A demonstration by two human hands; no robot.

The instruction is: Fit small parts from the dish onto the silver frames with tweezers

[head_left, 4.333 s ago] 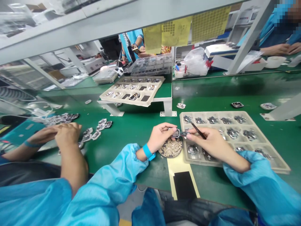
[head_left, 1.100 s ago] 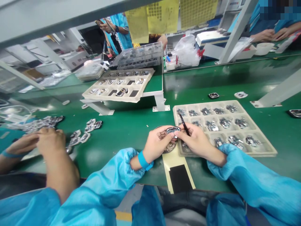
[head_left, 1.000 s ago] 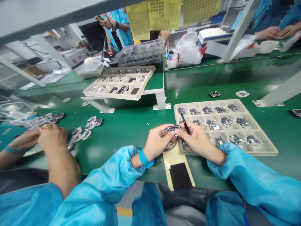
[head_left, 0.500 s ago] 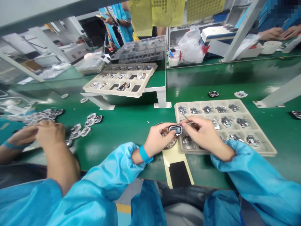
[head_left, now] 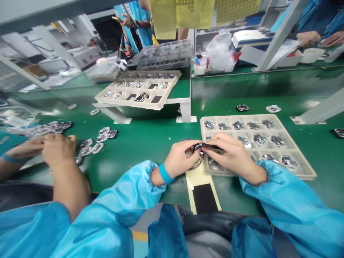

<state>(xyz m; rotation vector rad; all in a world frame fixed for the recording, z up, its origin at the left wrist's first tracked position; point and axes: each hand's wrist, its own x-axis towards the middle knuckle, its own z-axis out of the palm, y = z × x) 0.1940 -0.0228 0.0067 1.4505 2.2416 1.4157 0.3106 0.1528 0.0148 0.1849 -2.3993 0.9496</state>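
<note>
My left hand (head_left: 178, 157) is closed on a small dark watch case (head_left: 197, 146), tilted so that mostly its edge shows. In my right hand (head_left: 232, 154) I pinch dark tweezers (head_left: 213, 146), whose tips meet the case or lie right beside it; which of the two I cannot tell. Below my left fingers, partly covered, stands a round dish (head_left: 198, 164) of tiny light-coloured pieces. A cream compartment tray (head_left: 302, 166) with clusters of small metal parts extends under and beyond my right hand.
A yellow sheet with a black pad (head_left: 205, 199) lies at the table edge. On a raised stand sits another parts tray (head_left: 158, 106). Loose watch cases (head_left: 97, 147) lie to the left, near a co-worker's hands (head_left: 57, 147). A metal post (head_left: 319, 111) stands at right.
The watch case has turned from face-up to nearly edge-on in my left hand. The tweezers have swung down from pointing up and away to lie level against or beside the case.
</note>
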